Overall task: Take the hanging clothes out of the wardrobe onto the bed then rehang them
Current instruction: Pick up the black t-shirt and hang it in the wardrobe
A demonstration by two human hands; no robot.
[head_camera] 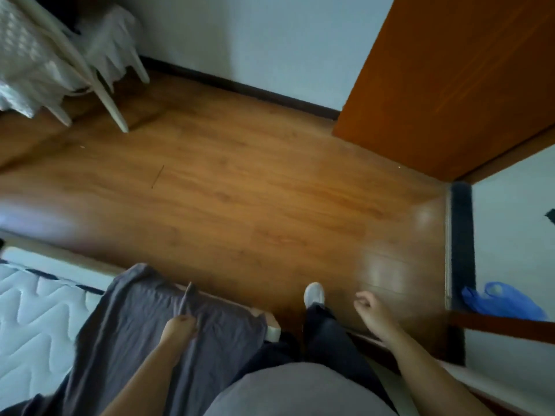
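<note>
the grey garment (141, 331) lies on the corner of the bed (33, 310), spread over the white quilted mattress, and its far edge hangs a little past the side of the bed toward the wooden floor (240, 190). i think it is placed here because the bed is the place where the clothes must wait before they are hung again.

the left hand (179, 328) is on top of the garment near that edge. its fingers are curled down into the cloth and they gather a narrow ridge of it that runs away from the hand. whether there is a hanger under this ridge i cannot tell, the picture is blurred there. the forearm comes in low from the bottom of the picture, over the cloth.

the right hand (370, 309) hangs free above the floor, well apart from the garment. its fingers are loosely bent and hold nothing. it seems only to balance the body, because a white shoe (313, 294) is stepping forward just beside it.

an orange wooden panel (450, 85) stands at the upper right; it may be a door, i am not sure of which. a blue bag (504, 301) lies at the right, and a white rack with pale cloth (39, 55) is at the upper left.
</note>
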